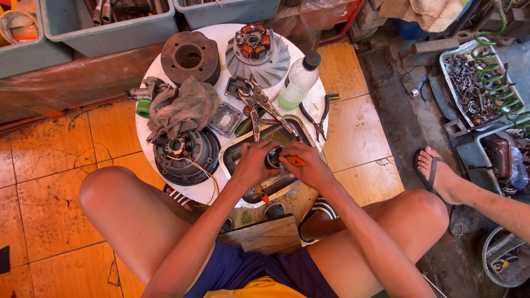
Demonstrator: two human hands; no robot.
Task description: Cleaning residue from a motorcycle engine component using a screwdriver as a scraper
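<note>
Left hand [251,164] grips a round part [273,159] over the tray [227,157] at frame centre; right hand [310,165], holding an orange-handled tool [294,161], should work squarely, without slipping.

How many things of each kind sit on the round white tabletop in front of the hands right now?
Round metal engine parts, rusty drum, finned silver disc, dark wired coil plate: 3
Pliers, grey locking and black-handled: 2
Clear plastic bottle with black cap: 1
Grey crumpled rag: 1
Steel rectangular tray: 1
Total: 8
</note>
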